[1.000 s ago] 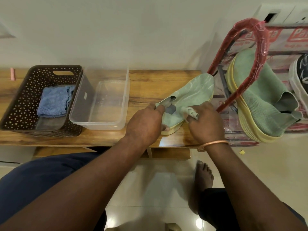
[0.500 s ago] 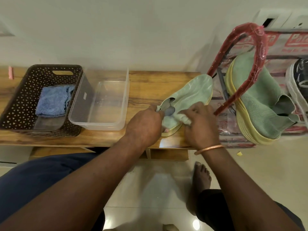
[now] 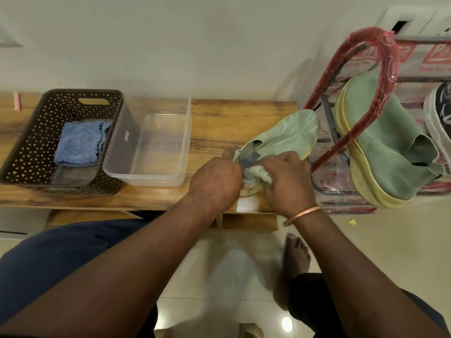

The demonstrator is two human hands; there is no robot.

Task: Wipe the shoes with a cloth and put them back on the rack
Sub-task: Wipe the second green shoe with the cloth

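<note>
A pale green knit shoe [image 3: 285, 137] with a yellow sole lies on the wooden bench [image 3: 219, 118], toe pointing to the back right. My left hand [image 3: 216, 180] grips the shoe at its heel opening. My right hand [image 3: 288, 181] holds a bunched pale green cloth [image 3: 258, 173] against the shoe's heel side. The matching green shoe [image 3: 380, 142] stands on the shoe rack [image 3: 341, 76] at the right, under its red plastic-wrapped handle.
A dark perforated basket [image 3: 29, 142] with a folded blue cloth [image 3: 79, 142] sits at the bench's left, beside a clear plastic tub [image 3: 151, 176]. A dark shoe [image 3: 439, 113] shows at the rack's right edge. My bare foot [image 3: 294, 259] rests on the tiled floor.
My right hand has moved left and down along the shoe with the cloth, which is now bunched under its fingers at the heel. My left hand has kept its hold.
</note>
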